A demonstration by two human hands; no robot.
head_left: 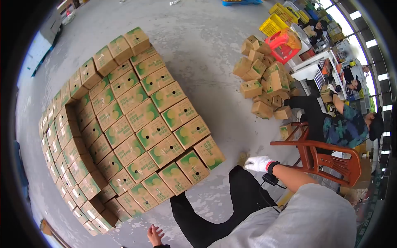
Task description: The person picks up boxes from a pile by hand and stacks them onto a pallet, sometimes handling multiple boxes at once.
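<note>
My right hand [258,163] wears a white glove and a black wrist strap. It hangs empty with loose fingers beside my black-trousered leg [244,194], above the grey floor. My left hand [155,235] is bare, at the bottom edge, fingers spread and holding nothing. It is close to the near corner of a large block of stacked brown cartons with green and yellow print [136,124]. Neither hand touches a carton.
A loose heap of the same cartons [264,82] lies at the upper right. A person in a patterned shirt [345,128] sits by a red-brown wooden chair [326,159]. Yellow and red crates [279,29] and work tables stand behind, with other people there.
</note>
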